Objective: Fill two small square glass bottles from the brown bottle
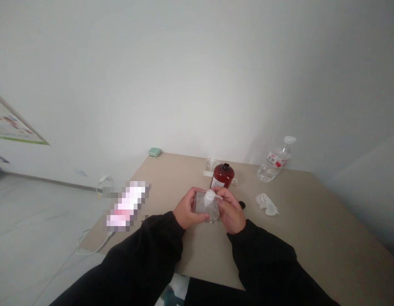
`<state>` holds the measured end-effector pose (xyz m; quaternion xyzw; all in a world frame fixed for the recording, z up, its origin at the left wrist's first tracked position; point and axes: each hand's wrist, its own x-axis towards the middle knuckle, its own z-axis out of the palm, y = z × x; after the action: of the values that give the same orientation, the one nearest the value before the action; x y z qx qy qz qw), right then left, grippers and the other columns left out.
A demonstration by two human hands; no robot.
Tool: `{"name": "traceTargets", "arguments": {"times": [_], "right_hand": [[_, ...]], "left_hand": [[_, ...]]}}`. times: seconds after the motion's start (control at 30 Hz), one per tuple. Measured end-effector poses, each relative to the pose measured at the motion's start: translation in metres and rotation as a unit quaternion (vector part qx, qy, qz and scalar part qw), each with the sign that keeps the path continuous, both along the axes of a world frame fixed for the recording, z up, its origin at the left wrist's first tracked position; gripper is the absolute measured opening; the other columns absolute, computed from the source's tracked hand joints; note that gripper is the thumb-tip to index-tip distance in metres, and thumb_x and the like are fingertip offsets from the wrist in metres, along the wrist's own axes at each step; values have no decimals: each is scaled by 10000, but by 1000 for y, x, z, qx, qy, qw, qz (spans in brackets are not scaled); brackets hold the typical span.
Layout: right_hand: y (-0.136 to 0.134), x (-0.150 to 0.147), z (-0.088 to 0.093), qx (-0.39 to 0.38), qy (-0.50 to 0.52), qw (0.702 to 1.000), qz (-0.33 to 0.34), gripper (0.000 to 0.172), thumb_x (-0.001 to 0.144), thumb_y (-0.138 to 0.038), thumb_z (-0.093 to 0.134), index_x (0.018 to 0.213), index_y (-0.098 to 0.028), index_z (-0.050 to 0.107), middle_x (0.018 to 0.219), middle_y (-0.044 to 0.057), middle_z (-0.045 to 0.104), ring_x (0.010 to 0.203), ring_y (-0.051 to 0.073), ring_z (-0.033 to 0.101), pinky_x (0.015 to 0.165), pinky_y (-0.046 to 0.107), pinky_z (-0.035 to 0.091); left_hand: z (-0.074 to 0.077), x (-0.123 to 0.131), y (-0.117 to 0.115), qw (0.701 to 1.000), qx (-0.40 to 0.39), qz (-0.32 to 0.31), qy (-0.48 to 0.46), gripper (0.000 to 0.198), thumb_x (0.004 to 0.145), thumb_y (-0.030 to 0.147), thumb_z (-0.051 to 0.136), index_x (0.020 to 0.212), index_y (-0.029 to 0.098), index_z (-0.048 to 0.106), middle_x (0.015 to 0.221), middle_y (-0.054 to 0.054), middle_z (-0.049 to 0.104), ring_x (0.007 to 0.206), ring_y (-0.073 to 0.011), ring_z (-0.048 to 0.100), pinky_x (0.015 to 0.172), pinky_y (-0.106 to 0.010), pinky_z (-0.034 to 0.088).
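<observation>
A clear, square-sided pump bottle (203,208) with a white pump head (210,196) is held in front of me above the table. My left hand (188,211) is closed round its left side, thumb across the front. The fingers of my right hand (230,211) are closed at the pump's white nozzle, on the bottle's right side. Just behind my hands stands a dark red-brown bottle (222,175) with an uncapped neck and a white label, its lower part hidden. A small black object (242,205) shows partly beside my right hand.
On the tan table (279,242) stand a tilted-looking clear water bottle (276,161) and a crumpled white tissue (267,204) at right. A clear block (209,167) and a green case (154,152) lie at the back. A blurred-out phone (126,206) with a cable lies at left.
</observation>
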<state>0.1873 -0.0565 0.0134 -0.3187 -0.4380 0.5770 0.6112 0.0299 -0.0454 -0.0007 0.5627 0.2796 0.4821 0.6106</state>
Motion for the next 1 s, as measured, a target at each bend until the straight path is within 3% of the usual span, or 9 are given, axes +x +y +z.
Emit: {"name": "traceTargets", "arguments": {"times": [0.03,0.17,0.37,0.53,0.67,0.77,0.83,0.93,1.0], "right_hand": [[0,0,0,-1,-8,1000,3,124,660,-256,686,760,-230,619,961,19,631,829,186,576,691,300,465],[2,3,0,12,-70,997,25,409,611,-170,580,997,-248,694,1077,47,647,1000,241,571,792,355,468],[1,2,3,-6,7,1000,2,76,598,-161,591,615,-223,631,1003,29,651,888,224,588,732,340,469],[2,2,1,-20,-36,999,26,369,611,-173,585,942,-263,719,1036,29,663,942,230,583,789,357,451],[2,2,2,-5,-22,1000,2,99,619,-171,603,649,-226,679,1064,38,653,973,242,584,805,370,453],[0,0,6,-18,15,1000,-3,85,626,-184,627,555,-211,589,969,32,656,840,213,596,731,347,466],[0,-1,6,-32,10,999,-1,36,623,-202,650,652,-221,638,943,26,657,787,195,588,691,324,464],[2,-1,2,-40,-32,999,13,267,633,-216,636,888,-248,706,912,23,671,785,194,587,699,322,463],[3,1,-2,-19,-71,997,23,323,646,-217,615,948,-250,722,1010,39,677,916,223,591,791,355,466]], "left_hand": [[0,0,0,1000,0,0,-2,690,501,296,877,1048,178,475,920,-20,593,788,-163,574,707,-264,446],[1,0,0,1000,3,-6,-3,695,502,305,875,1052,185,466,947,-31,598,823,-178,581,731,-280,448],[0,-1,1,1000,-2,-4,-3,705,490,341,884,1040,187,471,920,-16,585,790,-171,573,713,-278,445],[3,0,0,1000,13,-17,-18,679,519,301,878,1048,183,468,914,-12,591,785,-152,573,714,-264,448],[5,0,-1,1000,15,-8,-10,691,498,326,887,1034,184,476,901,-9,589,796,-157,572,723,-270,446],[5,0,-1,1000,-6,3,1,706,481,356,895,1024,183,479,884,-8,583,772,-155,568,701,-267,443],[4,0,-1,1000,-9,1,3,708,479,353,896,1024,181,478,886,-9,583,760,-151,565,688,-262,441],[1,0,0,1000,1,-6,-3,703,492,330,890,1037,184,471,912,-17,591,777,-156,573,693,-263,444],[-1,0,0,1000,9,-10,-6,705,495,330,888,1044,189,469,949,-28,597,805,-168,582,713,-275,449]]}}
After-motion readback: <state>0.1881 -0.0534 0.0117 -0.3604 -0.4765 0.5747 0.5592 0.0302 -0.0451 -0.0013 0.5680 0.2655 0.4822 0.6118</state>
